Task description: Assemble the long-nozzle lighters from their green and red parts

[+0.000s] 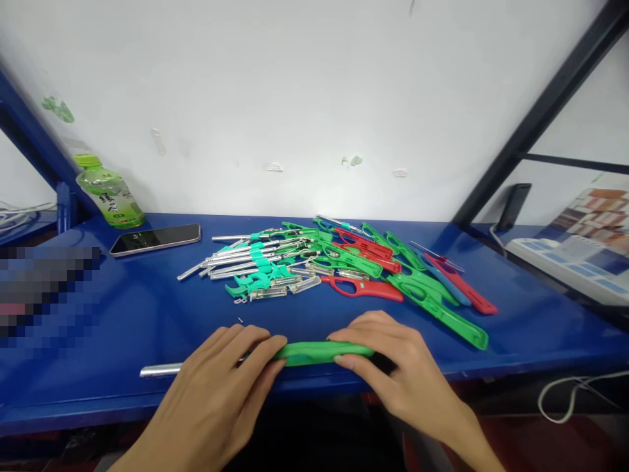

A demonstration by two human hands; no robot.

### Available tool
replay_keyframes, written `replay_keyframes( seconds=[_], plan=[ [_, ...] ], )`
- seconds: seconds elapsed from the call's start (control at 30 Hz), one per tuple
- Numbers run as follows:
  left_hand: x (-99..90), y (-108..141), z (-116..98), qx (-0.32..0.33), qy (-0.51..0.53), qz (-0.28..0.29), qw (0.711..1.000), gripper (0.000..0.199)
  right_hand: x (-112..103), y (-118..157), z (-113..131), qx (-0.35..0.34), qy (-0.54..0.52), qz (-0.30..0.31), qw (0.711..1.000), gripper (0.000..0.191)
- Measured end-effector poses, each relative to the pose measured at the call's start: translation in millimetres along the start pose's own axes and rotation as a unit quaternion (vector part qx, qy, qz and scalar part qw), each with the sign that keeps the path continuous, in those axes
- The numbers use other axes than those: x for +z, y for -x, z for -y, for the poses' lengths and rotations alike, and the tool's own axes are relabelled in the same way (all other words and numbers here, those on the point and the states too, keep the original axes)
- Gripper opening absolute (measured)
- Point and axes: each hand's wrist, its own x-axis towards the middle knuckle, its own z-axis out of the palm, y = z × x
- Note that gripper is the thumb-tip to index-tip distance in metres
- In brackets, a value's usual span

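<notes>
A green lighter body point(312, 353) lies crosswise near the front edge of the blue table, held between both hands. My left hand point(221, 370) is closed over its left part, and a silver tube point(160, 370) sticks out to the left beyond the fingers. My right hand point(393, 364) grips the right end between thumb and fingers. Behind the hands is a pile of green shells point(442, 318), a red shell point(368, 288), several metal tubes with teal pieces point(260, 262) and small clear capsules point(304, 284).
A phone point(157, 239) and a green-capped bottle point(111, 196) are at the back left. A white wall point(304, 98) rises behind the table point(521, 328). A white cable point(565, 400) hangs at the right, below a white power strip point(574, 262).
</notes>
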Motion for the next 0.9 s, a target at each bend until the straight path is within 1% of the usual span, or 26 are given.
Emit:
replay_keyframes(
  seconds=[0.07,0.1,0.13,0.17,0.23,0.33,0.4,0.5,0.6,0.73,0.8,0.9],
  plan=[
    [-5.3,0,7,-0.025,-0.018,0.000,1.000,0.032,-1,0,3,0.013,0.015,0.003,1.000,0.018],
    [-8.4,1,13,-0.036,-0.026,-0.009,0.999,0.033,-1,-1,3,0.015,0.023,0.007,1.000,0.020],
    [-11.6,3,21,-0.050,-0.031,-0.016,0.998,0.031,-2,-1,4,0.018,0.029,0.010,0.999,0.021],
    [-14.7,4,30,-0.074,-0.037,-0.015,0.996,0.029,-2,-1,4,0.021,0.035,0.013,0.999,0.022],
    [-19.8,8,48,-0.099,-0.049,-0.013,0.994,0.028,-2,-2,4,0.030,0.044,0.014,0.998,0.022],
    [-22.4,10,70,-0.103,-0.044,0.007,0.994,0.034,-1,-3,3,0.048,0.056,0.019,0.997,0.022],
    [-20.6,8,78,-0.099,-0.033,0.028,0.994,0.039,1,-3,2,0.056,0.062,0.017,0.996,0.023],
    [-15.1,-1,82,-0.090,-0.001,0.062,0.994,0.043,4,-3,0,0.061,0.070,0.005,0.996,0.024],
    [-9.1,-11,85,-0.089,0.035,0.095,0.991,0.043,6,-4,-1,0.062,0.071,-0.010,0.996,0.023],
    [-4.6,-18,86,-0.114,0.037,0.136,0.983,0.038,7,-5,-2,0.071,0.073,-0.029,0.994,0.021],
    [-5.1,-19,83,-0.135,0.022,0.141,0.981,0.038,6,-5,-2,0.074,0.073,-0.049,0.993,0.021],
    [-9.0,-21,79,-0.170,-0.001,0.126,0.977,0.037,6,-6,-2,0.070,0.057,-0.099,0.991,0.019]
  ],
)
